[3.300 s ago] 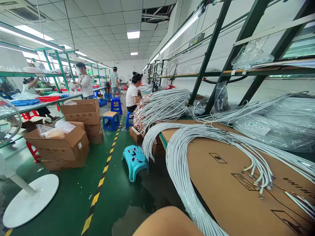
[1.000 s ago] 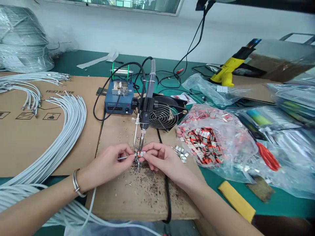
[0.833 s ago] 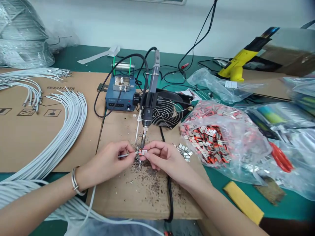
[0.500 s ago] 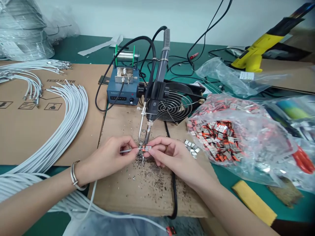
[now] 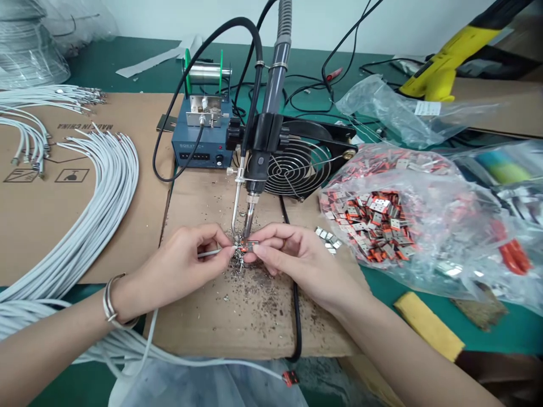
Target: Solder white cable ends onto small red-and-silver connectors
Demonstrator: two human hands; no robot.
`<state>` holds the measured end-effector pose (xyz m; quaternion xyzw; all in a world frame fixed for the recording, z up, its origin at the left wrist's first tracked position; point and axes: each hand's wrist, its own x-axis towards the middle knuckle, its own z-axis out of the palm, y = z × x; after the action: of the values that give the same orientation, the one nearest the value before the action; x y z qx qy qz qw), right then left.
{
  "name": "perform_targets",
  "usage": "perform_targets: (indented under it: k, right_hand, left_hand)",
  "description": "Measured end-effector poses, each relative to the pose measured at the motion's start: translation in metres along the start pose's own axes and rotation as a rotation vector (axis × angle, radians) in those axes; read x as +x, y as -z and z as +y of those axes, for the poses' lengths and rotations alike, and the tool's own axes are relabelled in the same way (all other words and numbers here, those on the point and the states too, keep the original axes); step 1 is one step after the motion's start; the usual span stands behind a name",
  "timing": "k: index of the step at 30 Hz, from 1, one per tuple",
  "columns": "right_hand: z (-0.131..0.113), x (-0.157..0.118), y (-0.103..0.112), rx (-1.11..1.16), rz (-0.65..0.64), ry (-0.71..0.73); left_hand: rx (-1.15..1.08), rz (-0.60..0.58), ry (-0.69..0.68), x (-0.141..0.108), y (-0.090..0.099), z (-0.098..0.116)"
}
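Observation:
My left hand (image 5: 193,257) pinches a white cable (image 5: 209,253) close to its end. Between the fingertips of my right hand (image 5: 291,249) is a small orange-and-metal USB connector (image 5: 250,247). The cable end and the connector meet just under the tip of a soldering iron (image 5: 250,217), which is clamped upright in a stand. A thin bent solder feed tube (image 5: 236,212) comes down beside the iron's tip. Fingers hide part of the joint, so I cannot tell whether the tip touches it. Solder bits (image 5: 241,264) lie scattered beneath.
Behind stand a blue solder feeder (image 5: 199,141) and a black fan (image 5: 292,169). A bag of orange connectors (image 5: 382,223) and small metal shells (image 5: 328,238) lie at right. Bundled white cables (image 5: 123,186) fill the left. A yellow sponge (image 5: 428,325) sits at the lower right.
The view has shifted, so things appear a little higher and further left. The connector has turned and shows a darker face. Both hands keep their hold.

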<state>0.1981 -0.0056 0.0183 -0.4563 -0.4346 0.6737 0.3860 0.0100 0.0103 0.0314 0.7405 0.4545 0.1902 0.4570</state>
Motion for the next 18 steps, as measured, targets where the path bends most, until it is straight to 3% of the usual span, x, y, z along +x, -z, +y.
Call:
perform_targets:
  k: [18]
  right_hand:
    - [-0.0014, 0.0001, -0.0018, -0.075, 0.015, -0.013]
  left_hand:
    - [0.015, -0.014, 0.015, 0.0002, 0.0000, -0.0003]
